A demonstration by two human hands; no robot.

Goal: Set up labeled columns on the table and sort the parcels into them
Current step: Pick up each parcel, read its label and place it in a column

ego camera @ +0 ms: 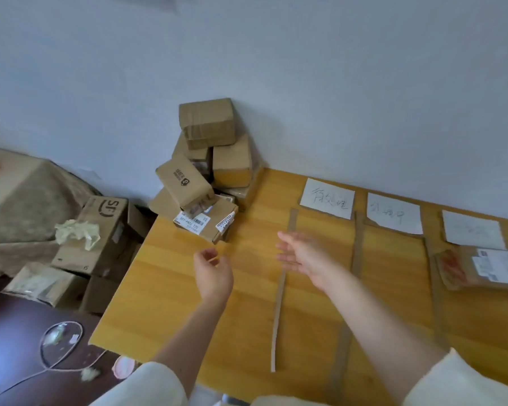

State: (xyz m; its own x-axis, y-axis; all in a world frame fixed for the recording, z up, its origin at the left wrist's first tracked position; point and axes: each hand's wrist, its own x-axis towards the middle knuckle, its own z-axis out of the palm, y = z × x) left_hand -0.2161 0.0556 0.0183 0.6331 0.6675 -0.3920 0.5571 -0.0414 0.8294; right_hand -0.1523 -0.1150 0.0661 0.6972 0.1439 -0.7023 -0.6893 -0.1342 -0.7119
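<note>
Both my hands hover above the bench, holding nothing. My left hand (213,269) has a loosely curled, slack grip; my right hand (301,254) is spread, fingers straight and pointing toward the far-left corner. That corner is where the unsorted parcels (208,171) sit: a heap of small brown corrugated boxes leaning on the wall, some taped, some tilted. The lowest, a flat box with white barcode labels (206,222), lies nearest, just beyond my left fingertips, its long side running roughly along the bench's left edge toward the wall. I judge my left hand the nearer one for the next pick, reaching forward and slightly right.

Toward the far edge, paper labels (327,197) with handwritten characters head the columns, and thin cardboard strips (280,300) run from them toward the near edge as dividers. One flat parcel (481,266) with a printed slip already lies in a column near the right edge. The bench (173,288) is smooth yellow wood.
</note>
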